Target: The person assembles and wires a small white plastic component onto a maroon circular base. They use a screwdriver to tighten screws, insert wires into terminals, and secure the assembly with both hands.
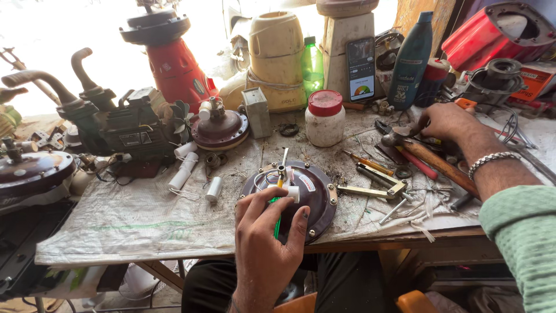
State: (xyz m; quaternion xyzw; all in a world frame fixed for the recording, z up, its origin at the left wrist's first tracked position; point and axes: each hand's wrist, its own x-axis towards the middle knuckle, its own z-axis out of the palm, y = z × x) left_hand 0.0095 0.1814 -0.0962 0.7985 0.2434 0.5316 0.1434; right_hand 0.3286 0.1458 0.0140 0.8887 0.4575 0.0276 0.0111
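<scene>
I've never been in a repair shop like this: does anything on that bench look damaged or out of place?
Nothing looks broken. The oddest sight is the dark round motor unit, lying opened under the left hand with loose wires showing. The right hand reaches among scattered tools.

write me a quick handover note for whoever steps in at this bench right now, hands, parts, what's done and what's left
Left hand: rests on the round dark motor base at the bench's front edge, fingers by a green-handled tool and the white part on top.
Right hand: reaches among the tools at the right, at the head of the wooden-handled hammer; grip unclear.
Done: base lies open, wires exposed.
Left: wiring looks unfinished; loose white capacitors lie to the left.
</scene>
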